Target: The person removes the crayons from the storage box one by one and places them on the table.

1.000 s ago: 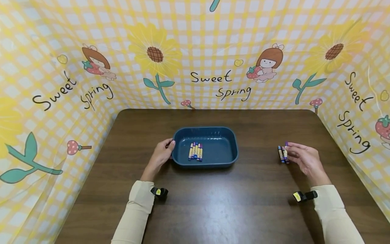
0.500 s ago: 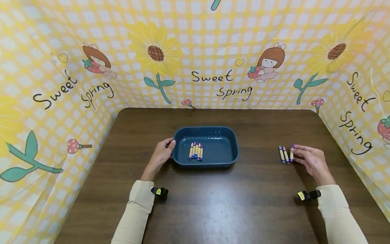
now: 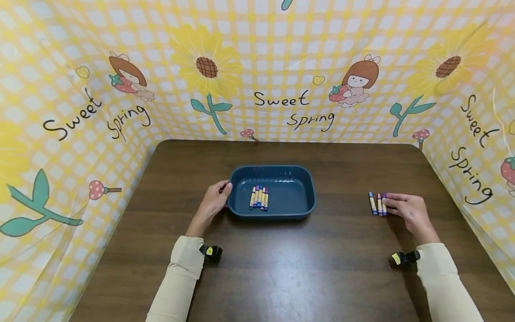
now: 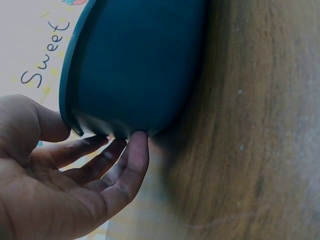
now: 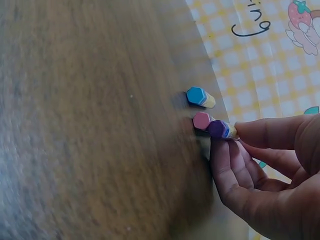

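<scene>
My left hand grips the left end of a dark blue rectangular tray, thumb at the rim and fingers against the outer wall. Inside the tray, several crayons in yellow wrappers lie side by side on its left half. Out to the right, my right hand pinches a purple crayon between thumb and fingers. That crayon lies right beside a pink crayon, overlapping it in the right wrist view. A blue crayon rests on the table to the left of these two, a small gap apart.
The brown wooden table has rounded far corners. A yellow checked cloth printed with flowers and "Sweet Spring" hangs around its back and sides. Black straps with small devices sit at both wrists.
The right hand first shifted right with the purple crayon, away from the others, then came back left, bringing it against the pink one. The left hand stays at the tray.
</scene>
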A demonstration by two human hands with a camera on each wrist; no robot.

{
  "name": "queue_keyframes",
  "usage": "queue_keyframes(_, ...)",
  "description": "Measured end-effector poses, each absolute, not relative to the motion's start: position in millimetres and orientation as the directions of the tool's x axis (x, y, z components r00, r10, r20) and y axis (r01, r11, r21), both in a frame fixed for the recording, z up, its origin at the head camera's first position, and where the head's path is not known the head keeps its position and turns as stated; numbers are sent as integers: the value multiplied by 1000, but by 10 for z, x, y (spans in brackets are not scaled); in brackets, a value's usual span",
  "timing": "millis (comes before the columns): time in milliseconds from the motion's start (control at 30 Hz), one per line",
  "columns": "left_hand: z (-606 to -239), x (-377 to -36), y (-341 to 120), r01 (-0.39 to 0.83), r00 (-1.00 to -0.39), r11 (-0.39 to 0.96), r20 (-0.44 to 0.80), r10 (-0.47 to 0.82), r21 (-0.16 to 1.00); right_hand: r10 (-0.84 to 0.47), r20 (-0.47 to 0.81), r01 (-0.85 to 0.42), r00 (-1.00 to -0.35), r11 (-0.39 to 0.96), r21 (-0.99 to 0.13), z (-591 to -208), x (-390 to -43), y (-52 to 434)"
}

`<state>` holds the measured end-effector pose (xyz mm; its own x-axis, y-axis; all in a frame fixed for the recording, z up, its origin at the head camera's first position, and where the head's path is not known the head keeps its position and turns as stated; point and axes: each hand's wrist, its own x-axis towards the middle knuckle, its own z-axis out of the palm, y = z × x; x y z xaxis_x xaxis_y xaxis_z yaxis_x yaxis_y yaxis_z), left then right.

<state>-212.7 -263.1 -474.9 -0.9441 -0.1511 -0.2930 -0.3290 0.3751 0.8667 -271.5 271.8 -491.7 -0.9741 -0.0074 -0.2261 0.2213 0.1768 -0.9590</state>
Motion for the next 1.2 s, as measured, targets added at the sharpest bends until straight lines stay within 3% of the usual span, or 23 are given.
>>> queue_keyframes(233, -4734, -2125, -2630, -329, -944, 358, -292, -154, 874, 11, -187, 169, -982, 478, -862, -4902, -2722, 2663)
queue_keyframes(500, -4734, -2130, -2630, -328, -944, 372, -291, -153, 869, 81, -162, 174, -983, 676, -716, -4865, -2709, 2617)
queue_keyframes(667, -4740, -2120, -2631, -337, -941, 378, -296, -164, 862, 75, -52, 91, -996, 805, -587, -4868, -2685, 2597)
queue_keyframes(1200, -4746, -2109, -2621, -325, -944, 374, -279, -174, 869, 89, 9, 70, -996, 835, -546, -4926, -2666, 2562)
